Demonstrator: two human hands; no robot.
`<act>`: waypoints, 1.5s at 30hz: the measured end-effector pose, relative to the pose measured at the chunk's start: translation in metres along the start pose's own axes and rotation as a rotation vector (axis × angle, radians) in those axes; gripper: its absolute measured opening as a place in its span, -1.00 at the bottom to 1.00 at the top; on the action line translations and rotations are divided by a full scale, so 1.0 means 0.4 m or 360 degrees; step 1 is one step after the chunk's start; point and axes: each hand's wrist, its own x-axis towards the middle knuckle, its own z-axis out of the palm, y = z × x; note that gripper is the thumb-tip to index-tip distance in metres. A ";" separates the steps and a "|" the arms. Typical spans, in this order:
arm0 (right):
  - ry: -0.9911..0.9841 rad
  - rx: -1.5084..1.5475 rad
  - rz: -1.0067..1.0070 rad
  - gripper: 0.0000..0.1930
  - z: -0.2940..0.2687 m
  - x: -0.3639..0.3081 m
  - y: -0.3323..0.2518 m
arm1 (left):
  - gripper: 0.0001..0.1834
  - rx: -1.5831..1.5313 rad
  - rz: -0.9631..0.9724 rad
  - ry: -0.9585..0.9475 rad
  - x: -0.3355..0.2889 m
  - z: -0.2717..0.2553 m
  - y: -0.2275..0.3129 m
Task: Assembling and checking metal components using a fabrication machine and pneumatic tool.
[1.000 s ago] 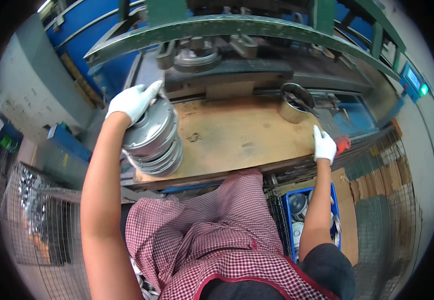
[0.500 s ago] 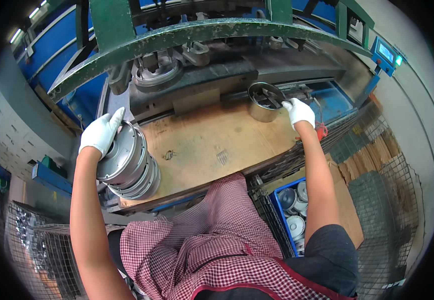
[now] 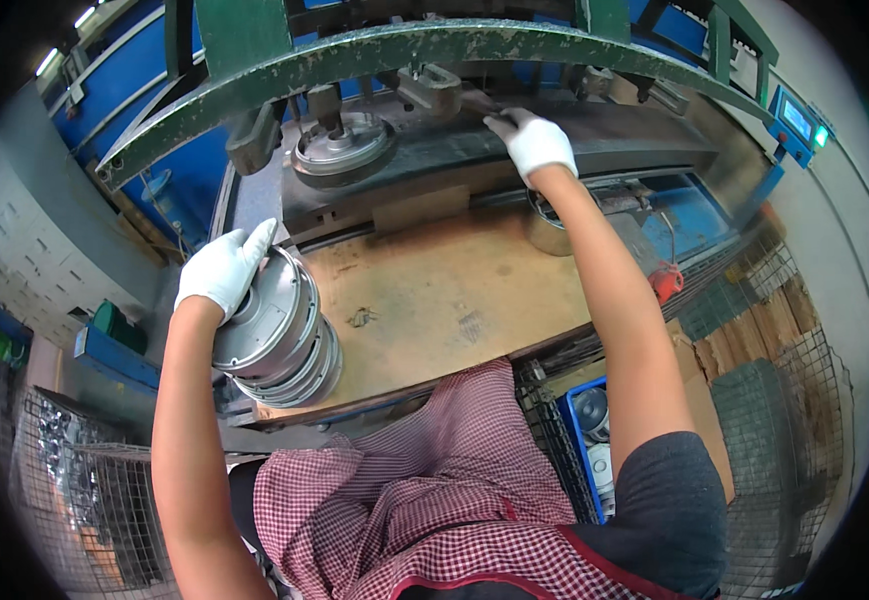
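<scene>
My left hand (image 3: 222,272), in a white glove, grips the edge of the top round metal part (image 3: 264,325). That part lies on a leaning stack of silvery ring-shaped metal parts (image 3: 289,378) at the left end of the bench. My right hand (image 3: 534,148), also gloved, is closed over the dark machine bed, with the thumb and fingers pinched forward. A thin brownish item seems to stick out from its fingertips; it is blurred, and its kind cannot be made out. Beneath my right forearm stands a metal pot (image 3: 551,237), partly hidden.
A round metal piece (image 3: 342,150) sits under the machine's head at the back left. The green frame bar (image 3: 424,45) crosses overhead. A tan board (image 3: 404,300) covers the bench. To the right are a control screen (image 3: 796,118) and a blue crate (image 3: 574,425) of metal parts.
My right hand has left the pot's rim and moved up and left over the machine bed. My left hand stays on the stack. The whole view has shifted slightly.
</scene>
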 end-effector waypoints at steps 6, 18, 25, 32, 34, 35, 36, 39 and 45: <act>-0.0032 -0.0071 -0.0040 -0.50 0.021 0.113 -0.028 | -0.25 0.0044 -0.0016 0.0009 -0.002 -0.005 0.006; 0.0472 0.0043 0.0216 -0.45 -0.138 -0.012 0.268 | -0.24 -0.0053 0.0050 0.0012 0.004 0.011 0.003; 0.0072 0.0102 0.0383 -0.62 -0.153 -0.148 0.343 | -0.15 0.0024 0.0028 0.0040 -0.003 0.008 0.007; 0.0043 -0.0057 0.0468 -0.62 -0.066 -0.188 0.345 | -0.23 -0.0075 0.0048 0.0148 -0.012 0.015 -0.008; 0.0095 0.0033 0.0514 -0.61 -0.076 -0.211 0.351 | -0.23 -0.0096 0.0026 0.0050 -0.004 0.014 0.000; 0.0141 0.0025 0.0409 -0.60 -0.067 -0.225 0.360 | -0.23 -0.0112 0.0044 0.0078 0.003 0.019 -0.008; 0.0188 0.0014 0.0310 -0.58 -0.055 -0.243 0.372 | -0.22 -0.0126 0.0068 0.0101 0.013 0.025 -0.023; -0.0010 -0.0497 0.0471 -0.40 -0.038 -0.336 0.400 | -0.28 -0.0498 0.0037 0.0004 0.037 0.039 -0.033; -0.0003 -0.0358 0.0457 -0.42 0.011 -0.428 0.415 | -0.27 -0.0675 0.0111 -0.0175 0.128 0.048 -0.141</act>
